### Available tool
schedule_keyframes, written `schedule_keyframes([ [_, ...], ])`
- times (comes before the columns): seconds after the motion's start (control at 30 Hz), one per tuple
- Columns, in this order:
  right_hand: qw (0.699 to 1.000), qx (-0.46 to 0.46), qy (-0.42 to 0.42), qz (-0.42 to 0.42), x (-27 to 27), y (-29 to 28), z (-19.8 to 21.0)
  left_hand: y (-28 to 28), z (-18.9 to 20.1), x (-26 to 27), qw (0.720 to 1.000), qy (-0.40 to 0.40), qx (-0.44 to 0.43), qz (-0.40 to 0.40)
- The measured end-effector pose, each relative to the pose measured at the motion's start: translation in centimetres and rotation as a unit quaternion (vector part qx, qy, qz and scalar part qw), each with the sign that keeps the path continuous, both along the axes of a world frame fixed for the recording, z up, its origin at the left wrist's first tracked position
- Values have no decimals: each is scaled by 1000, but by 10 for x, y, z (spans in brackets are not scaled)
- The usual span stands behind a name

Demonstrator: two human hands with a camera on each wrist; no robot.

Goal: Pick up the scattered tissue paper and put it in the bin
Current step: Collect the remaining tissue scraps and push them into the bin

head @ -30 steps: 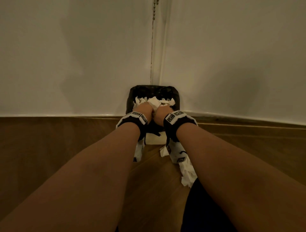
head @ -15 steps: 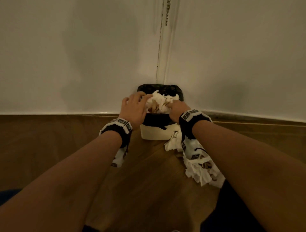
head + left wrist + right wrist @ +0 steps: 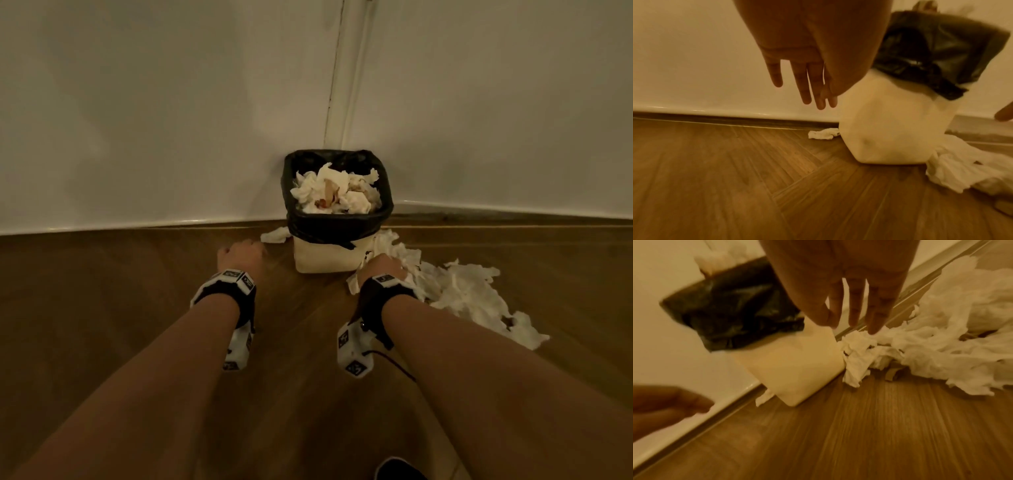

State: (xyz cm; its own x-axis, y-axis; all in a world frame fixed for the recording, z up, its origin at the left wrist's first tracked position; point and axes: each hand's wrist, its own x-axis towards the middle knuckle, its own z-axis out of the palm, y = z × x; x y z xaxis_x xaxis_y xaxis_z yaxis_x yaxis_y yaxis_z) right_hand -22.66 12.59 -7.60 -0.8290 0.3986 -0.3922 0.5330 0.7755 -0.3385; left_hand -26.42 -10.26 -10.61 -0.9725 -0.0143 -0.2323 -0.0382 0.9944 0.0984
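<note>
Head view is showing both hands reaching down for another load, so the gathering step is beginning, judging by the bin already heaped with tissue. Right hand is hanging with fingers straight and apart, tips just above the tissue pile lying against the bin's right side and trailing away from it. Left hand is also spread and holding nothing, hovering above the small tissue scrap at the bin's left base. Next, each hand probably needs to lower and close on paper.
</note>
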Motion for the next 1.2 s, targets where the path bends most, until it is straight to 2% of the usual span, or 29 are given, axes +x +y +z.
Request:
schedule_keyframes([
  [0.1, 989, 53, -117, 80, -3, -17, -21, 13, -24, -27, 997, -52, -27, -42],
  [0.23, 971, 73, -182, 135, -18, -28, -51, 24, -51, -63, 996, -56, -40, -60],
  [0.4, 978, -2, -187, 89, -36, -29, -78, 22, -85, -95, 995, -90, -12, -44],
  [0.5, 970, 27, -209, 120, -41, -26, -86, 26, -102, -105, 991, -130, 18, -20],
  [0.57, 972, 31, -213, 100, -43, -30, -89, 29, -110, -109, 990, -134, 43, -20],
  [0.63, 969, 60, -206, 127, -44, -34, -94, 30, -115, -109, 990, -121, 62, -25],
  [0.77, 974, 56, -181, 126, -49, -34, -100, 32, -111, -112, 995, -35, 98, -6],
  [0.87, 965, 79, -198, 150, -45, -33, -107, 36, -101, -110, 996, -10, 83, -5],
  [1.0, 986, 10, -135, 96, -46, -27, -108, 34, -89, -106, 991, -47, 119, 35],
  [1.1, 992, -80, -95, 31, -43, -23, -101, 27, -83, -103, 984, -74, 157, 43],
  [1.2, 986, -150, -78, -12, -36, -18, -92, 19, -74, -90, 989, -103, 106, 16],
])
